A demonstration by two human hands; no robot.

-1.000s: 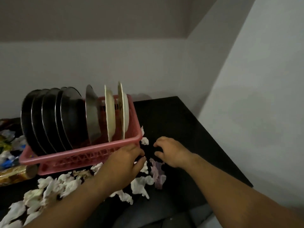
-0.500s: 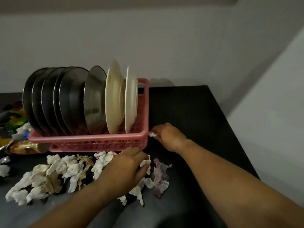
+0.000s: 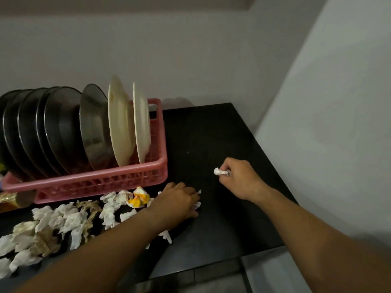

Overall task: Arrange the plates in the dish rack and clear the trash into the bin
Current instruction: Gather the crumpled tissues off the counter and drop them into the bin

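A pink dish rack [image 3: 110, 176] stands on the black table [image 3: 211, 134]. Several dark plates [image 3: 53, 127], a steel plate [image 3: 95, 127] and two cream plates [image 3: 122, 123] stand upright in it. Crumpled white and brownish tissues [image 3: 63, 220] lie in a row in front of the rack, with a yellow-and-white wrapper [image 3: 138, 197] among them. My left hand [image 3: 177, 203] rests over scraps of tissue at the row's right end, fingers curled on them. My right hand [image 3: 239, 176] is right of the rack, pinching a small white tissue wad [image 3: 218, 171]. No bin shows.
A golden cylindrical pack [image 3: 14, 200] lies at the left beside the rack. Grey walls close in behind and to the right. The table's front edge [image 3: 211, 271] runs near my arms, with floor below it.
My right hand took a small white wad from beside the rack's corner and drew it back to the right. My left hand shifted right over the tissue scraps. The camera tilted down.
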